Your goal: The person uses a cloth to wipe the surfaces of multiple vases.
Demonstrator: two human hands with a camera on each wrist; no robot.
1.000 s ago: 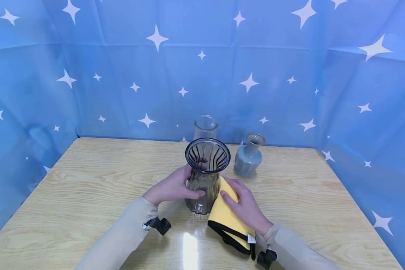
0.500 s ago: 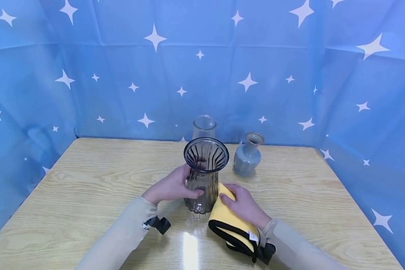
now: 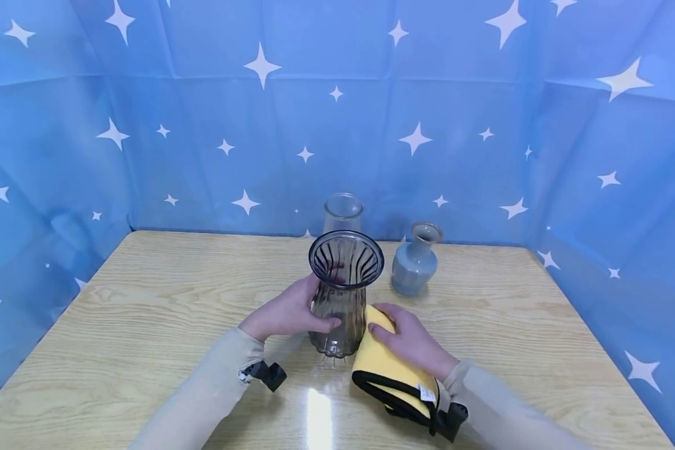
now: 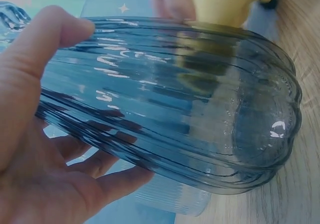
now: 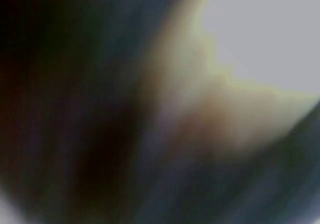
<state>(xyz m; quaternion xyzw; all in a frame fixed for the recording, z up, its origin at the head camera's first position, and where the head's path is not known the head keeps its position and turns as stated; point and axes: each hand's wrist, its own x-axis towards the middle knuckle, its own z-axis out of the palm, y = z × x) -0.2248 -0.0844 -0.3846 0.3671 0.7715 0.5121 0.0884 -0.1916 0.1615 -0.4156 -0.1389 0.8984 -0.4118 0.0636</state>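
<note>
One fluted smoky glass vase, gripped by left hand; right hand grips folded yellow cloth.

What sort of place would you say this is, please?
Probably a staged filming setup: a star-patterned blue curtain hangs behind and beside a wood-grain table, with black wrist-worn devices in view.

Room opens between smoky vase (clear vase blocking behind) and blue vase.
</note>
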